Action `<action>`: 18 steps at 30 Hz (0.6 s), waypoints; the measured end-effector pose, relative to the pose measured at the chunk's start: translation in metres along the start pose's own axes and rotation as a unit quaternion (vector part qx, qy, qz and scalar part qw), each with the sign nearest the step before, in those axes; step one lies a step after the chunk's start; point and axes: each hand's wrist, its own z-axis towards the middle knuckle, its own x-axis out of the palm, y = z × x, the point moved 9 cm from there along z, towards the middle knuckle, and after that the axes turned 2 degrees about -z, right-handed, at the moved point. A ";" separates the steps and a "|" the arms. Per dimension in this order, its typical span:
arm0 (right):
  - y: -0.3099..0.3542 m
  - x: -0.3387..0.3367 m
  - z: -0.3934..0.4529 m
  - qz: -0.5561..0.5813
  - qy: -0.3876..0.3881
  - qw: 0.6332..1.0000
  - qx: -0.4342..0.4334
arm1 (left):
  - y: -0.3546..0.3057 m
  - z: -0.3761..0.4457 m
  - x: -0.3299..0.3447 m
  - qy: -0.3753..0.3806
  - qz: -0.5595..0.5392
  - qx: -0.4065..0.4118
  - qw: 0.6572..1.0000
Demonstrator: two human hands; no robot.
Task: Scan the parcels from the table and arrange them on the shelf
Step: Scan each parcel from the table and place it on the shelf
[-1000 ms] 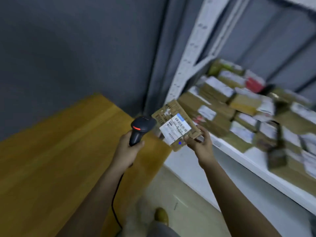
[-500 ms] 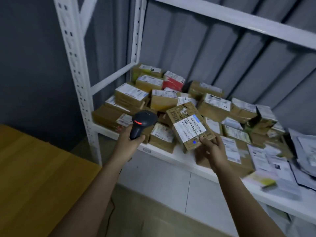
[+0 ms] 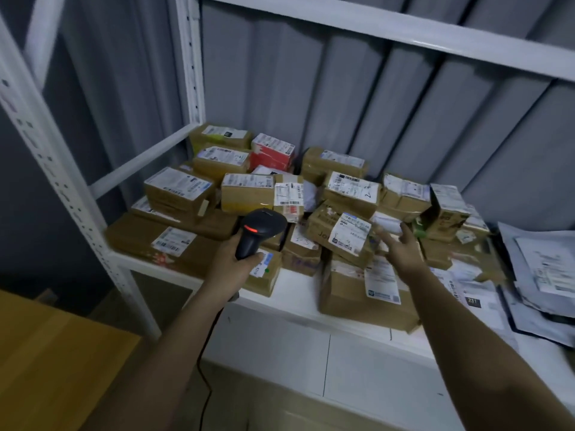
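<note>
Gripping the black barcode scanner (image 3: pixel 259 232) by its handle, the left hand (image 3: pixel 231 264) holds it upright in front of the parcel pile, its head with a red light strip on top; a dark cable (image 3: pixel 205 377) hangs from below the hand toward the floor. The right hand (image 3: pixel 401 248) hovers with its fingers spread apart and holds nothing, just to the right of a tilted brown parcel (image 3: pixel 340 236) that lies on top of the pile, its white label facing up. Whether the fingertips touch that parcel cannot be told, as the hand is blurred.

The pile covers the white shelf (image 3: pixel 298 295) of a white metal rack. Relative to the tilted parcel: a larger brown box (image 3: pixel 364 298) sits directly beneath it at the shelf's front edge; a red box (image 3: pixel 273 151) stands far behind it to the left, near the grey corrugated wall; a long flat carton (image 3: pixel 155 241) lies well to the left, under a stack of labelled boxes; grey mailer bags (image 3: pixel 541 275) lie well to the right. The wooden bench (image 3: pixel 46 359) shows at lower left, below and well apart from the parcel.
</note>
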 end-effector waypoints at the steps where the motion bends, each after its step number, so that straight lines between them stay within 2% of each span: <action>1: 0.001 0.007 -0.007 -0.010 0.019 1.000 -0.002 | 0.001 0.002 0.005 0.004 0.002 -0.002 1.000; 3: 0.004 0.025 -0.019 -0.046 0.059 0.997 -0.035 | 0.003 0.004 0.010 0.007 -0.003 -0.006 1.000; 4: 0.007 0.030 -0.022 -0.082 0.052 0.993 -0.068 | 0.004 0.004 0.010 0.008 -0.004 -0.006 1.000; 7: 0.015 0.040 -0.037 -0.194 -0.044 0.967 -0.162 | 0.011 0.002 0.000 -0.005 -0.012 -0.008 1.000; 9: 0.025 0.060 -0.059 -0.250 -0.075 0.938 -0.228 | 0.019 -0.005 -0.016 -0.021 -0.017 -0.020 0.999; 13: 0.044 0.148 -0.110 -0.252 0.014 0.907 -0.336 | 0.038 -0.027 -0.070 -0.075 -0.027 -0.039 0.996; 18: 0.052 0.286 -0.190 -0.235 0.158 0.880 -0.381 | 0.067 -0.083 -0.173 -0.180 -0.038 -0.054 0.981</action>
